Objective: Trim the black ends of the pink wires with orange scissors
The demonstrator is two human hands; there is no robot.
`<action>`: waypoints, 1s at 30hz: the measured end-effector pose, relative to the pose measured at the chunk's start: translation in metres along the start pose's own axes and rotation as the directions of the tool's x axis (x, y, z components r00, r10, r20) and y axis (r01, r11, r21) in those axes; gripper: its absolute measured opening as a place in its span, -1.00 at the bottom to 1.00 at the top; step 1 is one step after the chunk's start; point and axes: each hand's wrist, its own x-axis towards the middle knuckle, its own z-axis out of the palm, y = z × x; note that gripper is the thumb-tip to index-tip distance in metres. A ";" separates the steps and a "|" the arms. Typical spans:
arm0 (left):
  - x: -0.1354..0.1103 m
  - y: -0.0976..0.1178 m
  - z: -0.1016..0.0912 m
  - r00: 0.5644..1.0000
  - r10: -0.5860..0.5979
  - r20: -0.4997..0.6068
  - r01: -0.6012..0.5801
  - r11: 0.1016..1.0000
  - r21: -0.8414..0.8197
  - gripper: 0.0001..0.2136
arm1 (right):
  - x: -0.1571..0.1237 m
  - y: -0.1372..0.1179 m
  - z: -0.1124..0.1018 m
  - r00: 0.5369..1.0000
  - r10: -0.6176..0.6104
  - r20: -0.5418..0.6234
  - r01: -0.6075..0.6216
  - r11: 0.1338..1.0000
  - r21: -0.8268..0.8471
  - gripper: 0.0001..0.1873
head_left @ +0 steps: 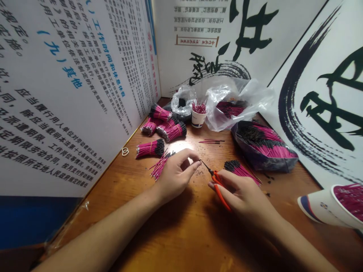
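Holding at the pinch: the left hand (176,177) brings thumb and forefinger together at the tips of the orange-handled scissors (219,187). Whatever lies between them is too thin to make out, though it is probably a single wire.

Right grip: the right hand (244,200) is closed around the scissors' handles, with the tips angled toward the left hand's pinch, apparently to bring the blades to that exact spot.

Beside the hands: a loose bunch of magenta wires (160,166) lies just left of the left hand. A black-ended magenta wire bundle (241,172) sits just beyond the right hand, within easy reach. Fine black clippings (200,173) are scattered on the desk (181,241) between them.

Further back: banded magenta wire bundles (150,148) are stacked apart from the working space, near a rubber band (125,152). A paper cup (198,117) holds wires upright, and a plastic bag (263,147) packed with wires leans by the wall.

Right corner: a tipped paper cup (329,206) full of magenta wires lies with its mouth facing right.
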 end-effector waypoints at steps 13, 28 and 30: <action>0.000 0.001 0.000 1.000 0.026 -0.016 -0.026 1.000 0.002 -0.92 | 0.000 -0.001 0.001 1.000 -0.003 -0.010 0.003 0.998 -0.059 -0.68; -0.001 0.000 -0.001 0.997 0.073 -0.022 -0.072 0.996 0.045 -0.94 | -0.002 -0.001 -0.001 0.999 0.015 0.031 -0.015 1.000 -0.019 -0.67; -0.001 0.000 -0.001 0.996 0.088 -0.027 -0.086 0.994 0.065 -0.94 | -0.002 -0.001 -0.001 0.999 0.021 0.041 -0.020 1.000 -0.005 -0.66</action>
